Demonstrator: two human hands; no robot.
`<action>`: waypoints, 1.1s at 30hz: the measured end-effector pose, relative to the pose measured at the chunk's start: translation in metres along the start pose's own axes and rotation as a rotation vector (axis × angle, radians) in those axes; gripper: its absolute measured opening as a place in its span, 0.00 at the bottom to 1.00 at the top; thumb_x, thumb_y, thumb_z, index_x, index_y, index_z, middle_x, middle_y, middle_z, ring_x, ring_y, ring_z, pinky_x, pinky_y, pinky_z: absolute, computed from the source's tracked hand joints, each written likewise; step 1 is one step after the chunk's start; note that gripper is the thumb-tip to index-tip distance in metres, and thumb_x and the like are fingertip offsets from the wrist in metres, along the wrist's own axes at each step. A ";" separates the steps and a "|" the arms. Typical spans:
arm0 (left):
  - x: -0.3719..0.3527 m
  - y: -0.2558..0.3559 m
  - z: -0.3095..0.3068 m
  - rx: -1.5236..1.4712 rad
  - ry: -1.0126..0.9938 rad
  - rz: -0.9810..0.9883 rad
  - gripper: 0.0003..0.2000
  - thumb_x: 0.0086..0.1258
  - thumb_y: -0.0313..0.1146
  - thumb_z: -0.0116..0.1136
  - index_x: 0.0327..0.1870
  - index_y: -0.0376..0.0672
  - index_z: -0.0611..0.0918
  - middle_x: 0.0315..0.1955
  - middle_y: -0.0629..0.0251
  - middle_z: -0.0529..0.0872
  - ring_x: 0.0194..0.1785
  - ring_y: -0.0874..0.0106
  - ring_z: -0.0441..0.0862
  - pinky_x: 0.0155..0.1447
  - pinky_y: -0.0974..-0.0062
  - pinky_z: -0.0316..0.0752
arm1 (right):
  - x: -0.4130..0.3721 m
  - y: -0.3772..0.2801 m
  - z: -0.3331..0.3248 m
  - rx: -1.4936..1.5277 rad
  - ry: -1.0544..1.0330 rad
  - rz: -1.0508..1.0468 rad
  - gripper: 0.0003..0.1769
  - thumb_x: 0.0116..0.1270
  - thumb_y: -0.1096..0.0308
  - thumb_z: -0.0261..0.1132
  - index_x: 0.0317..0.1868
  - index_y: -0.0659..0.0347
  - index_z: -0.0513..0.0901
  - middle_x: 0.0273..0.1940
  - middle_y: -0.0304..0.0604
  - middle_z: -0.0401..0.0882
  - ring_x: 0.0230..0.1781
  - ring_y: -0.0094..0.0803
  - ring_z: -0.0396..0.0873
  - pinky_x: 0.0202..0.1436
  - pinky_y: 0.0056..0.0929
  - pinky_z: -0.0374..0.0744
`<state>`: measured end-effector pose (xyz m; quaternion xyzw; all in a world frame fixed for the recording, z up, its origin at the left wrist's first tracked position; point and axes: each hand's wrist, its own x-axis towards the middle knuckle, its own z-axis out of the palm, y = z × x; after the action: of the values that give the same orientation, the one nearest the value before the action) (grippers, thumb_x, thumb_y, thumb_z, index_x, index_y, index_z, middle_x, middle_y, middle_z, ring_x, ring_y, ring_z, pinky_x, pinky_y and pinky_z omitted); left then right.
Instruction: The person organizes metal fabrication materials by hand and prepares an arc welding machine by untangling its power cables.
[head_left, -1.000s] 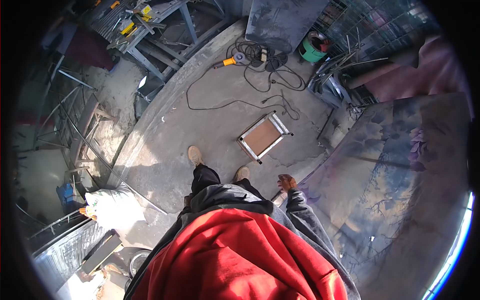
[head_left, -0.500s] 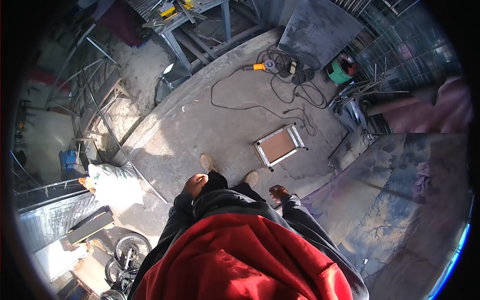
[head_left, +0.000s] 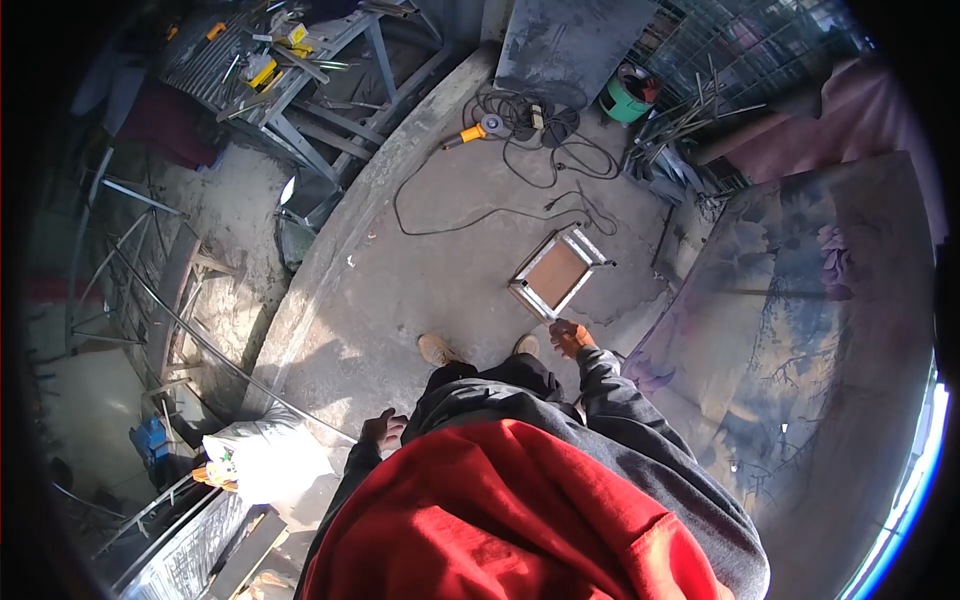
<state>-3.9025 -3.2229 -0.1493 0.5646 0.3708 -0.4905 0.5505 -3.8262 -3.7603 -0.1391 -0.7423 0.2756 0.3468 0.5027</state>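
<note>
My right hand (head_left: 570, 338) reaches forward, its fingers loosely bent and apart, and overlaps the near corner of a small stool-like frame (head_left: 583, 292) in this view. That frame has whitish metal bars, dark-tipped legs and a brown panel (head_left: 557, 276) inside; it rests on the concrete floor. Low on the left, beside my dark jacket, my left hand (head_left: 384, 428) hangs with its fingers apart and nothing in it. My light shoes (head_left: 437, 349) stand on the floor between the hands.
Farther ahead lie a yellow angle grinder (head_left: 472, 132) and a tangle of black cable (head_left: 540, 118). A green bucket (head_left: 625, 98) stands by metal scraps. Patterned sheeting (head_left: 770, 330) covers the right side. A metal workbench (head_left: 300, 95), a long thin rod (head_left: 200, 340) and a white sack (head_left: 270, 458) are on the left.
My right hand has moved forward to the frame's near corner, its fingers loosening. My left hand has dropped back with fingers spreading. The view has turned and moved closer to the frame.
</note>
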 end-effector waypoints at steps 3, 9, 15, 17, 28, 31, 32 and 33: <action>-0.018 0.065 0.001 0.179 -0.018 0.021 0.20 0.66 0.48 0.46 0.47 0.44 0.83 0.40 0.70 0.87 0.48 0.71 0.79 0.53 0.68 0.69 | -0.020 0.016 0.015 0.010 -0.015 0.091 0.17 0.66 0.67 0.53 0.54 0.53 0.77 0.37 0.39 0.83 0.35 0.30 0.82 0.31 0.31 0.81; 0.105 0.114 -0.056 0.351 -0.080 0.054 0.26 0.66 0.59 0.45 0.51 0.48 0.82 0.43 0.64 0.86 0.49 0.66 0.79 0.52 0.63 0.71 | -0.034 0.066 0.053 0.054 0.077 0.129 0.22 0.61 0.76 0.56 0.56 0.51 0.79 0.41 0.43 0.84 0.38 0.35 0.83 0.38 0.35 0.82; 0.097 0.216 -0.026 0.900 -0.062 0.429 0.27 0.73 0.57 0.32 0.43 0.57 0.88 0.40 0.59 0.86 0.42 0.65 0.80 0.52 0.70 0.71 | 0.057 0.089 0.031 -0.101 -0.118 -0.105 0.15 0.66 0.61 0.57 0.52 0.52 0.79 0.32 0.43 0.83 0.28 0.32 0.80 0.26 0.34 0.78; 0.102 0.249 -0.025 0.738 -0.385 0.990 0.18 0.73 0.41 0.39 0.39 0.46 0.85 0.40 0.64 0.86 0.43 0.69 0.79 0.52 0.75 0.68 | 0.077 0.046 0.011 -0.135 -0.205 0.016 0.15 0.66 0.60 0.56 0.52 0.52 0.79 0.32 0.43 0.83 0.27 0.32 0.79 0.26 0.33 0.77; -0.003 0.268 -0.014 0.167 0.620 0.392 0.20 0.68 0.54 0.48 0.41 0.50 0.86 0.41 0.61 0.87 0.51 0.63 0.81 0.57 0.68 0.72 | 0.244 -0.244 -0.089 -0.143 -0.107 0.044 0.16 0.67 0.53 0.56 0.50 0.50 0.76 0.25 0.41 0.79 0.19 0.28 0.70 0.20 0.28 0.69; 0.036 0.206 -0.027 0.084 0.509 0.333 0.18 0.66 0.52 0.52 0.38 0.49 0.87 0.38 0.61 0.87 0.49 0.65 0.81 0.52 0.68 0.73 | 0.260 -0.364 -0.087 -0.021 -0.012 0.042 0.10 0.65 0.54 0.58 0.37 0.49 0.72 0.20 0.35 0.69 0.15 0.23 0.64 0.16 0.25 0.63; 0.049 0.192 -0.032 0.151 0.500 0.362 0.18 0.66 0.52 0.51 0.39 0.49 0.86 0.38 0.61 0.87 0.49 0.65 0.81 0.52 0.68 0.74 | 0.258 -0.396 -0.076 0.002 0.029 -0.007 0.11 0.65 0.56 0.57 0.28 0.48 0.68 0.17 0.31 0.61 0.11 0.21 0.57 0.13 0.23 0.58; 0.059 0.183 -0.039 0.215 0.500 0.401 0.17 0.67 0.51 0.51 0.40 0.49 0.86 0.38 0.62 0.87 0.48 0.65 0.81 0.51 0.67 0.74 | 0.262 -0.416 -0.064 0.031 0.049 -0.027 0.11 0.65 0.56 0.57 0.28 0.48 0.68 0.17 0.31 0.61 0.11 0.21 0.57 0.13 0.23 0.58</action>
<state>-3.7074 -3.2134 -0.1624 0.7841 0.3220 -0.2550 0.4653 -3.3370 -3.6933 -0.0994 -0.7464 0.2831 0.3175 0.5118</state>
